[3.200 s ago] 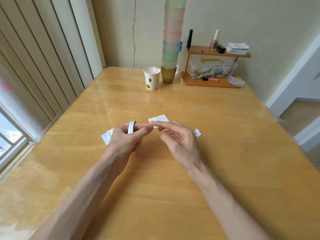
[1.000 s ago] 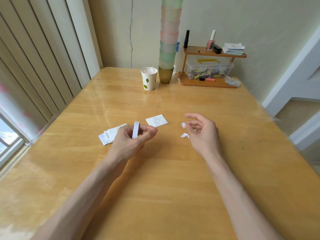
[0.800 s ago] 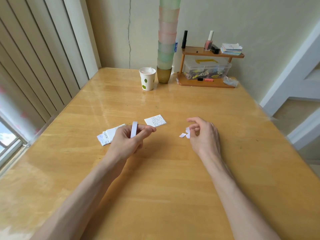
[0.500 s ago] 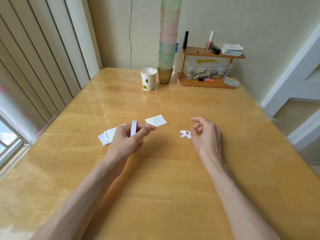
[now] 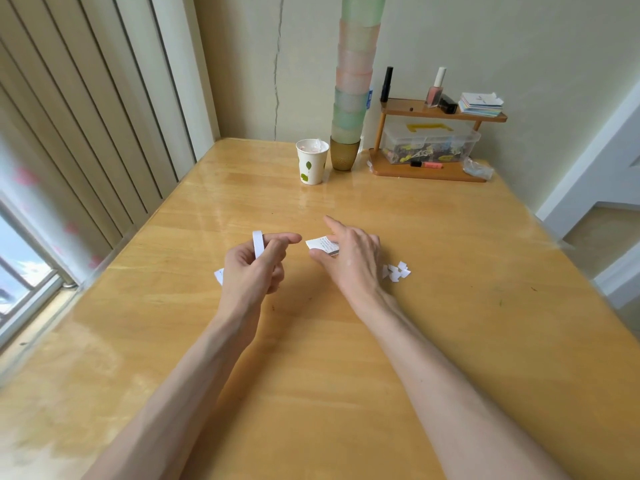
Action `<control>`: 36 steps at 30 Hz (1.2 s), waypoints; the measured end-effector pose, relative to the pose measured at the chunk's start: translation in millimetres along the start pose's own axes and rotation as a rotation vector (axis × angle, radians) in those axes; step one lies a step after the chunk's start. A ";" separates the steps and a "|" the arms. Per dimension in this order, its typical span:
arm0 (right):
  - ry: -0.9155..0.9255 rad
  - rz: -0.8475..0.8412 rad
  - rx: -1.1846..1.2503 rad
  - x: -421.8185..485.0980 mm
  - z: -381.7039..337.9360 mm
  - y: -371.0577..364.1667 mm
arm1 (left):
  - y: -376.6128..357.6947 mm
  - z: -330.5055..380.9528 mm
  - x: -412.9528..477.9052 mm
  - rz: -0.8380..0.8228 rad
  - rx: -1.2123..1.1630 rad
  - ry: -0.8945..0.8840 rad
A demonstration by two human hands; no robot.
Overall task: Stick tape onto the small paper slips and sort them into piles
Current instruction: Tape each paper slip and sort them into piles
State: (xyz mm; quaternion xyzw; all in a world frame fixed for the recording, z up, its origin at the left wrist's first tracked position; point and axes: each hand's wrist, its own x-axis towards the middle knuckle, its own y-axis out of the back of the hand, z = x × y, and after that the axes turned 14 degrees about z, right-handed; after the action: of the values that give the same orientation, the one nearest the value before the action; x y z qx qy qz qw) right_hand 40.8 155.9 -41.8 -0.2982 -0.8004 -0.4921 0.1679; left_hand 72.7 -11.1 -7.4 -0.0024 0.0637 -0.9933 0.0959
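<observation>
No wording is legible: the paper slip [image 5: 319, 244] under the right hand [image 5: 351, 259] carries rows of print too fine to make out, the tape roll [image 5: 258, 243] gripped by the left hand [image 5: 250, 277] shows plain white, and the paper cup [image 5: 311, 162] bears only green leaves.

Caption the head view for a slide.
Left hand holds tape roll; right hand touches a printed paper slip on the wooden table.

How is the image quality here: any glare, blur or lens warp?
Head view: window light from the left leaves glare on the table near the cup; wide-angle warp bends the blinds; the slip and tape are fairly sharp; the left edge is soft.
</observation>
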 end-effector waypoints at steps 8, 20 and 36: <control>-0.034 0.066 0.034 -10.4 -0.8 2.5 | -0.3 1.6 -1.2 0.008 -0.014 0.002; 0.050 0.060 0.068 -15.0 6.8 9.3 | 0.6 -1.8 0.5 0.013 0.021 0.005; -0.002 -0.018 0.531 -44.8 -1.6 47.3 | 2.8 -6.5 1.8 -0.010 0.233 -0.004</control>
State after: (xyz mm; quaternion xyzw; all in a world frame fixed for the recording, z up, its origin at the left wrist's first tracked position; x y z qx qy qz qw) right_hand 105.4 156.4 -33.8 -0.2369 -0.9043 -0.2661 0.2350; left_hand 71.4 -13.3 -14.2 0.0065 -0.0525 -0.9945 0.0907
